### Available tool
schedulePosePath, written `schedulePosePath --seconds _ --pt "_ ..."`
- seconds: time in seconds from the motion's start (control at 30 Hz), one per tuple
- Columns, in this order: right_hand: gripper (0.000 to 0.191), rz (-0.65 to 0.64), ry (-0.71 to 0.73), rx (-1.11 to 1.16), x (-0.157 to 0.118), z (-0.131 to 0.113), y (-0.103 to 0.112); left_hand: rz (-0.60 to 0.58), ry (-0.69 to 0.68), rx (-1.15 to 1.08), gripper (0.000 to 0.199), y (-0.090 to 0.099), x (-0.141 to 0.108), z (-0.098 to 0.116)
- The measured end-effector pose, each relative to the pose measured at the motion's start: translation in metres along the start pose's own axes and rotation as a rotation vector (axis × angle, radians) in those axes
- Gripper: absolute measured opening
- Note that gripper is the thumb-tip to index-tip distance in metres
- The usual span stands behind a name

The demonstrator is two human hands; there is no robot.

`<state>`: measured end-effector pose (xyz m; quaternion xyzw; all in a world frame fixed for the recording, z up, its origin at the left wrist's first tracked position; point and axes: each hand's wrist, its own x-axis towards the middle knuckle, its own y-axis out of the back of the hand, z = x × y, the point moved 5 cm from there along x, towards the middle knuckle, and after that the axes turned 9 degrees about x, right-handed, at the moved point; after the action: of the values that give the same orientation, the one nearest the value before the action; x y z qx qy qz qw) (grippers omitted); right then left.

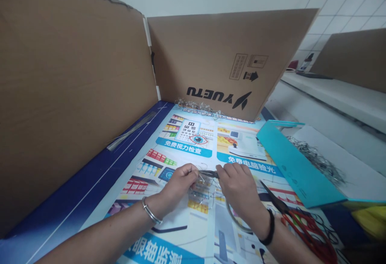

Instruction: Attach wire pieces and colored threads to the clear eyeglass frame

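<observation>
My left hand (pixel 182 181) is closed in a pinch on a thin wire (pixel 202 179), just left of the middle of the printed sheet. My right hand (pixel 239 187) wraps round a pair of pliers (pixel 211 173); their dark jaws point left and meet the wire at my left fingertips. Fine bent wire strands hang or lie below the jaws, too thin to follow. A curved handle of the pliers shows under my right palm. Red-handled scissors (pixel 304 228) lie right of my right wrist, dark blades pointing away, beside several dark thin loops.
Cardboard panels (pixel 205 55) stand at the back and left (pixel 75 75). At the back panel's foot lies a tangled clump of small shiny pieces (pixel 196 105). Straight thin strips (pixel 132 131) lie left. A teal box (pixel 297 167) at right holds a pile of thin wires (pixel 319 161).
</observation>
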<state>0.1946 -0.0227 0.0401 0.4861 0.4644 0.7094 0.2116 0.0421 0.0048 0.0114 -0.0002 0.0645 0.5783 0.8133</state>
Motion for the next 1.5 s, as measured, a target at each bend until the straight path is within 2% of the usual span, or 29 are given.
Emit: schedulePosePath --seconds 0.3,0.73,1.07,1.23,1.5 --pt "0.017 0.023 0.036 0.041 -0.0007 0.0012 0.0006 -0.071 0.067 -0.036 0.016 0.0013 0.0031 -0.0051" --pt "0.015 0.057 0.092 0.004 -0.0006 0.0001 0.0049 -0.217 0.069 -0.119 0.015 0.0 0.003 0.0003" --pt "0.015 0.01 0.03 0.137 0.0034 0.0046 0.0038 -0.173 0.076 -0.072 0.016 0.0019 0.0043 0.0005" --pt "0.013 -0.007 0.048 0.084 0.0041 0.0024 0.0043 -0.173 0.094 -0.001 0.015 0.0037 0.0054 -0.0003" --pt "0.016 0.01 0.071 0.024 0.0011 0.0006 0.0032 -0.189 0.096 -0.008 0.019 0.0032 0.0043 0.0006"
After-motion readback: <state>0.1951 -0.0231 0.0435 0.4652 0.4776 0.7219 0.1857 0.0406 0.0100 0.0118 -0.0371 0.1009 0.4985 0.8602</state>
